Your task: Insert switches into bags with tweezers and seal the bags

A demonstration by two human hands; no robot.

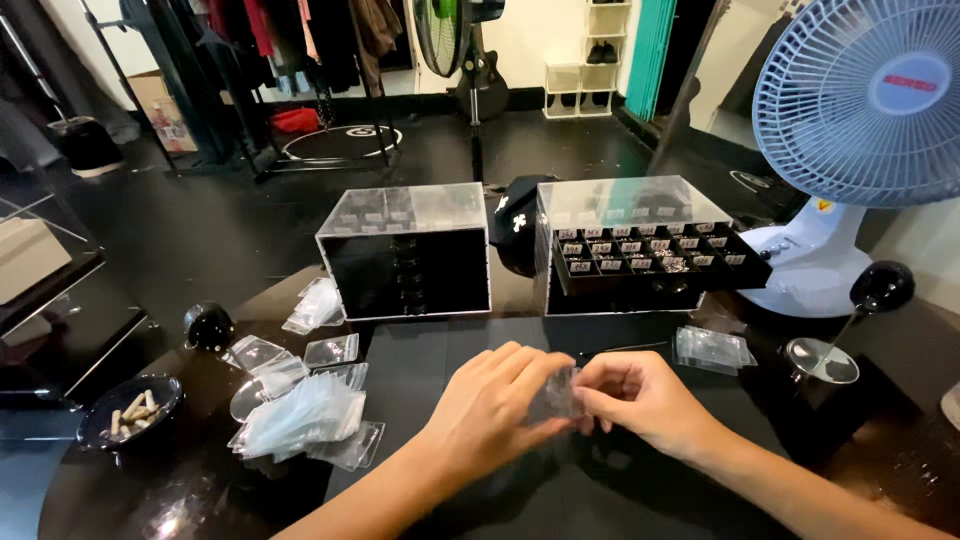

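Both hands' fingers [560,385] pinch a small clear bag [556,397], its long axis roughly upright.

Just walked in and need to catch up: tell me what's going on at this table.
A person sits at a dark table, both hands together over it. The left hand and right hand pinch a small clear plastic bag between them. A heap of similar bags lies to the left. Behind stand two clear drawer boxes; the right box has one drawer of small compartments pulled out.
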